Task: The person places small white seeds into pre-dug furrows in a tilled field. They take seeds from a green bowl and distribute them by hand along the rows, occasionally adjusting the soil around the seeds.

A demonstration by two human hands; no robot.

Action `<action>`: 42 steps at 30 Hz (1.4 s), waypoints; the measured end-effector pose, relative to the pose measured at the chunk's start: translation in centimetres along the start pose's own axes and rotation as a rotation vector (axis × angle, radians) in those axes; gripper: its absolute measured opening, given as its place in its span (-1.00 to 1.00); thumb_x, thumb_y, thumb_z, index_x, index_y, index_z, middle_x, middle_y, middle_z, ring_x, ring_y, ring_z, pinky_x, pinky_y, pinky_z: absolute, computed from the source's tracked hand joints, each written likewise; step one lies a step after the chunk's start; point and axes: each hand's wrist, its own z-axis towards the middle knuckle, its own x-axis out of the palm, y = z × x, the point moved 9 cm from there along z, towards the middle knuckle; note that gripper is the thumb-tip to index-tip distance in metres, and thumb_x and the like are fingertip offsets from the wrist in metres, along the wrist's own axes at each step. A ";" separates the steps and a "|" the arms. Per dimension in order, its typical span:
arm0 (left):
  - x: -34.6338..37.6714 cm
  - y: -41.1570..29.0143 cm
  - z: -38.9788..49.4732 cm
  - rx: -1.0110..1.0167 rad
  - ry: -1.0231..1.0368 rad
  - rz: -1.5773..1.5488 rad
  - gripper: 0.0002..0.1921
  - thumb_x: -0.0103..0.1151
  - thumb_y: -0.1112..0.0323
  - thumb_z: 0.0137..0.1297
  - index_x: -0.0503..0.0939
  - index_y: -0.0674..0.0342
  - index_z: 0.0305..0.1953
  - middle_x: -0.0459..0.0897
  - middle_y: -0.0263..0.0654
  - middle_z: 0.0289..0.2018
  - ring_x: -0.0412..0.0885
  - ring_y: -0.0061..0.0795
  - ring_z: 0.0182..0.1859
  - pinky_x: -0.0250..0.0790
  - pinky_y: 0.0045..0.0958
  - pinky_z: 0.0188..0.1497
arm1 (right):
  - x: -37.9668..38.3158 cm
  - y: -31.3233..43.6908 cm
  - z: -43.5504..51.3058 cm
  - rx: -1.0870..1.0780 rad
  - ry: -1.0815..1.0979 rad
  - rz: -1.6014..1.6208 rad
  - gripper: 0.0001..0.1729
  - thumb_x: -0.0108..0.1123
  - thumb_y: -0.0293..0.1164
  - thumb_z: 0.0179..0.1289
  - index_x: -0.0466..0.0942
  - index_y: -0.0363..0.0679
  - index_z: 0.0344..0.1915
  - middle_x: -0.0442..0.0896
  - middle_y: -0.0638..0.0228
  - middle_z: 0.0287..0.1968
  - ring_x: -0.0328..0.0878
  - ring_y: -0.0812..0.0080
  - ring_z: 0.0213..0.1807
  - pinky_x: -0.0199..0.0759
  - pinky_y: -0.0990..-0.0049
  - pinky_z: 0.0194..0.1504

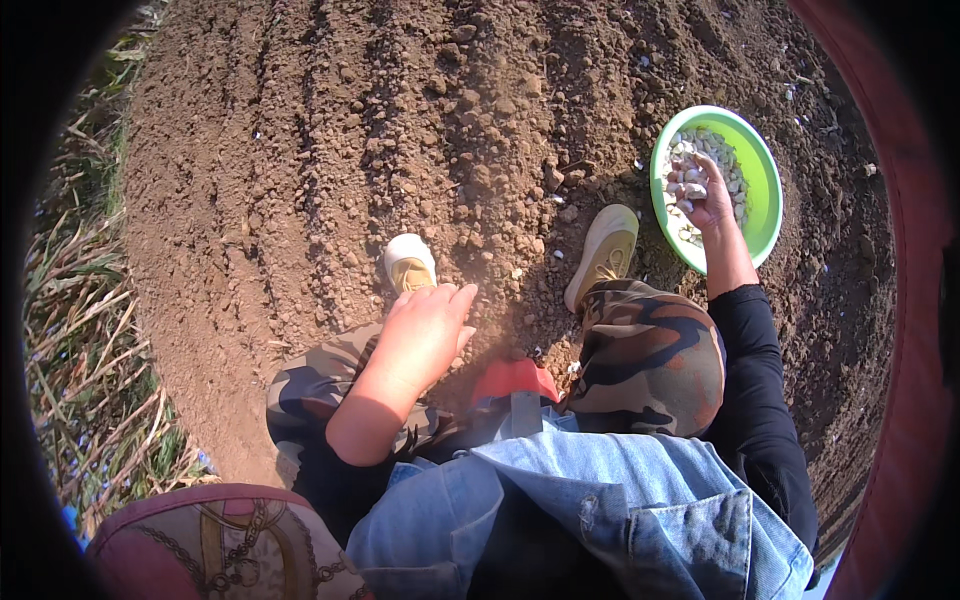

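My right hand (707, 196) reaches into a green plastic basin (766, 191) and holds several pale garlic cloves (694, 176), palm turned up. More loose cloves lie in the basin beneath and around the fingers. My left hand (431, 322) hovers over my left leg, close to the shoe; its back faces me and the thumb stands apart from the fingers. I see nothing held in it, though its palm side is hidden.
Tilled, cloddy soil (465, 135) with long furrows stretches ahead. My tan shoes (609, 247) stand on it. Scattered white bits lie near the basin. Dry grass (90, 360) borders the left side. A red object (514, 379) sits between my legs, below a grey strap (526, 414).
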 end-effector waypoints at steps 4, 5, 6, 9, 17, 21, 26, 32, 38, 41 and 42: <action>-0.4 -0.7 -0.1 0.027 -0.029 -0.019 -0.54 0.24 0.26 0.09 0.45 0.21 0.05 0.55 -0.23 -0.22 0.53 -0.22 -0.09 0.36 -0.23 0.00 | 7.9 -5.9 1.3 0.261 -0.002 0.011 -0.68 0.12 -0.22 0.18 0.42 -0.24 -0.23 0.54 0.18 -0.38 0.57 0.24 -0.40 0.43 0.47 -0.64; -0.4 -0.8 -0.1 0.035 -0.036 -0.025 -0.53 0.24 0.26 0.09 0.45 0.21 0.05 0.55 -0.23 -0.21 0.53 -0.23 -0.09 0.36 -0.23 0.00 | 9.7 -6.3 2.0 0.298 -0.049 0.012 -0.72 0.14 -0.27 0.18 0.40 -0.24 -0.25 0.51 0.23 -0.41 0.56 0.22 -0.42 0.44 0.46 -0.67; -0.6 -0.9 0.0 0.048 -0.050 -0.056 -0.53 0.24 0.26 0.09 0.44 0.21 0.06 0.55 -0.24 -0.20 0.53 -0.23 -0.08 0.36 -0.23 0.00 | 11.8 -5.9 3.2 0.331 -0.108 0.037 -0.76 0.11 -0.31 0.20 0.39 -0.25 -0.26 0.49 0.18 -0.40 0.56 0.18 -0.39 0.47 0.39 -0.63; 0.3 -0.3 0.0 -0.010 0.073 -0.063 -0.53 0.20 0.24 0.15 0.41 0.18 0.10 0.55 -0.20 -0.06 0.50 -0.19 0.02 0.32 -0.21 0.11 | 20.3 4.6 9.0 -0.081 0.018 0.094 -0.68 -0.01 -0.38 0.34 0.34 -0.38 -0.01 0.46 -0.01 -0.05 0.55 0.08 -0.12 0.61 0.21 -0.05; -1.3 0.5 0.9 -0.024 0.050 -0.082 -0.51 0.23 0.27 0.11 0.41 0.19 0.10 0.54 -0.21 -0.04 0.49 -0.20 0.05 0.31 -0.21 0.12 | 21.0 4.5 12.3 -0.149 0.078 -0.399 -0.70 0.11 -0.64 0.18 0.50 -0.23 -0.06 0.55 0.37 -0.33 0.53 0.54 -0.37 0.55 0.54 -0.35; -1.9 0.4 1.0 -0.016 0.037 -0.040 -0.50 0.23 0.23 0.12 0.41 0.16 0.12 0.54 -0.23 -0.03 0.50 -0.23 0.03 0.30 -0.22 0.12 | 12.0 -9.6 8.0 0.324 -0.135 -0.412 -0.86 0.05 -0.57 0.29 0.50 -0.26 -0.16 0.52 0.29 -0.26 0.54 0.48 -0.32 0.56 0.57 -0.32; -0.8 0.2 1.3 -0.004 0.110 -0.037 -0.49 0.23 0.21 0.13 0.41 0.15 0.13 0.55 -0.23 -0.04 0.50 -0.24 0.04 0.32 -0.22 0.10 | 12.4 -12.9 6.9 0.402 -0.114 -0.203 -0.66 0.02 -0.61 0.25 0.33 -0.47 0.02 0.47 0.06 -0.06 0.58 0.19 -0.07 0.63 0.46 -0.20; 0.3 0.9 1.4 -0.014 0.126 -0.071 -0.50 0.22 0.20 0.15 0.40 0.16 0.12 0.56 -0.20 -0.05 0.50 -0.19 0.05 0.31 -0.21 0.12 | 11.0 0.5 7.2 -0.426 -0.164 -0.656 -0.53 0.05 -0.50 0.23 0.37 -0.25 0.18 0.61 0.28 -0.11 0.59 0.47 -0.18 0.50 0.51 -0.19; 1.0 1.4 1.6 -0.053 0.159 -0.062 -0.51 0.21 0.22 0.16 0.40 0.16 0.12 0.56 -0.17 -0.05 0.49 -0.17 0.05 0.29 -0.20 0.13 | -7.4 4.8 0.3 -0.517 -1.029 -1.291 -0.34 0.21 -0.22 0.10 0.33 -0.05 0.24 0.37 0.03 0.19 0.25 0.07 0.27 0.09 0.24 0.30; 1.4 1.0 2.0 -0.044 0.189 -0.081 -0.51 0.21 0.22 0.16 0.40 0.15 0.12 0.56 -0.17 -0.06 0.49 -0.17 0.05 0.29 -0.20 0.13 | -14.5 -1.0 0.9 0.012 -1.056 -1.233 -0.04 0.25 0.10 0.00 0.13 0.00 0.36 0.26 -0.10 0.25 0.21 -0.03 0.30 0.13 0.18 0.29; 1.4 0.8 2.1 -0.031 0.190 -0.070 -0.51 0.20 0.22 0.16 0.40 0.14 0.12 0.56 -0.17 -0.06 0.49 -0.16 0.05 0.29 -0.19 0.13 | -14.9 -2.5 1.7 0.024 -0.965 -1.215 -0.01 0.25 0.13 -0.02 0.12 -0.02 0.36 0.26 -0.14 0.25 0.20 -0.06 0.30 0.15 0.18 0.28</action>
